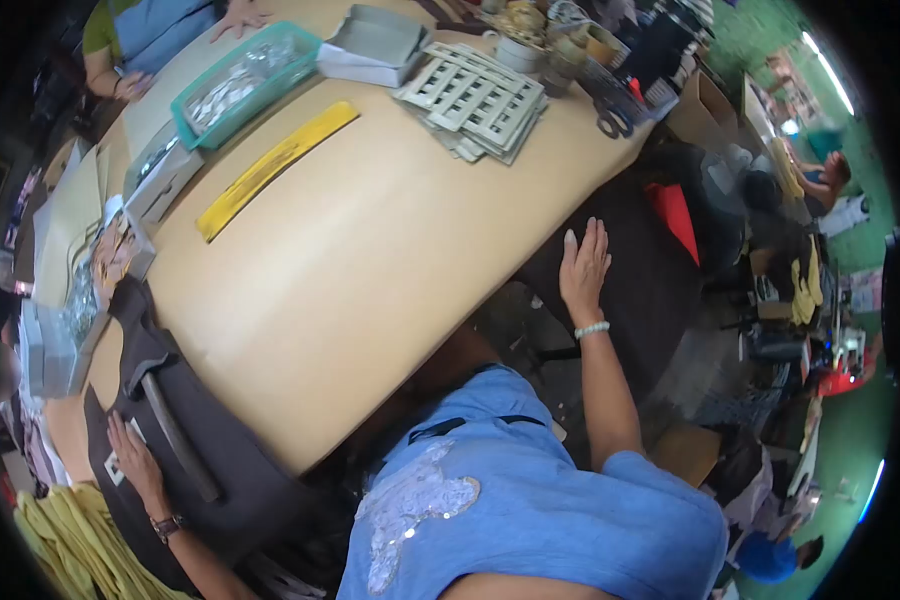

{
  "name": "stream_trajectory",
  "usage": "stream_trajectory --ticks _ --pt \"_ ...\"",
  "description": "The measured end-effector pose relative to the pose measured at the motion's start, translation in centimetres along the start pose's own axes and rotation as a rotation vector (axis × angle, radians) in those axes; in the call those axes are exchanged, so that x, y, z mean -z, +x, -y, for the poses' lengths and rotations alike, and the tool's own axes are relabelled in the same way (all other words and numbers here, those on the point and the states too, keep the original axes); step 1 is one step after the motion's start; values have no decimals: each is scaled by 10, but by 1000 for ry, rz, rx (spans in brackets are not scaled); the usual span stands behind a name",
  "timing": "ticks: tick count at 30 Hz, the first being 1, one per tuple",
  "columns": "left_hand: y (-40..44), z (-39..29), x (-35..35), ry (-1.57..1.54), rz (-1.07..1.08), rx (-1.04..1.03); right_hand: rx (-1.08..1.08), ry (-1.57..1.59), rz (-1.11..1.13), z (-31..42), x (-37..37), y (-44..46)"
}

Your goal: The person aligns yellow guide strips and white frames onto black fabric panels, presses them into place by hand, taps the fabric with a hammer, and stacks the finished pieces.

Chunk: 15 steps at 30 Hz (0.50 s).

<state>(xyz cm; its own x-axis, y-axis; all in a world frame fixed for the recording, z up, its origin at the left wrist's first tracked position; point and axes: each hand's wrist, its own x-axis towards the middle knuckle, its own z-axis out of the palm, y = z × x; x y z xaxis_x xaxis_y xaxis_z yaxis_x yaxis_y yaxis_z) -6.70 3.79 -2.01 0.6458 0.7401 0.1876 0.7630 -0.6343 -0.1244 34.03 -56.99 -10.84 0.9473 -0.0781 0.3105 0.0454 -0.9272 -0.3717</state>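
Note:
My left hand point(135, 458) lies flat with fingers stretched out on a dark cloth point(245, 475) at the table's left front edge. Partly under its fingers is a small white piece point(114, 470) with a dark spot. A hammer point(178, 435) rests on the same cloth, just right of that hand. On the other side, my right hand point(584, 268) is held flat, fingers straight and thumb close, over or on another dark cloth point(625, 300) beside the table. I cannot tell whether it touches the cloth. No object shows in either hand.
The tan table point(300, 300) bears a yellow strip point(275, 170), a teal basket point(185, 130) of small packets, boxes point(375, 45), a stack of slotted pale cards point(475, 95) and scissors point(613, 120). Across it sits another person point(160, 35). Yellow cloth point(80, 535) hangs at lower left.

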Motion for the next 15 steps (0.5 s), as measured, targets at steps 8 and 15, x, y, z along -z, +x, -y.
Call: stream_trajectory --ticks 8,15 --pt "-39 -170 105 -26 -349 -123 112 -186 119 -48 -52 35" --pt "-90 -339 94 -657 -52 -235 167 -126 -6 -79 -87 41"
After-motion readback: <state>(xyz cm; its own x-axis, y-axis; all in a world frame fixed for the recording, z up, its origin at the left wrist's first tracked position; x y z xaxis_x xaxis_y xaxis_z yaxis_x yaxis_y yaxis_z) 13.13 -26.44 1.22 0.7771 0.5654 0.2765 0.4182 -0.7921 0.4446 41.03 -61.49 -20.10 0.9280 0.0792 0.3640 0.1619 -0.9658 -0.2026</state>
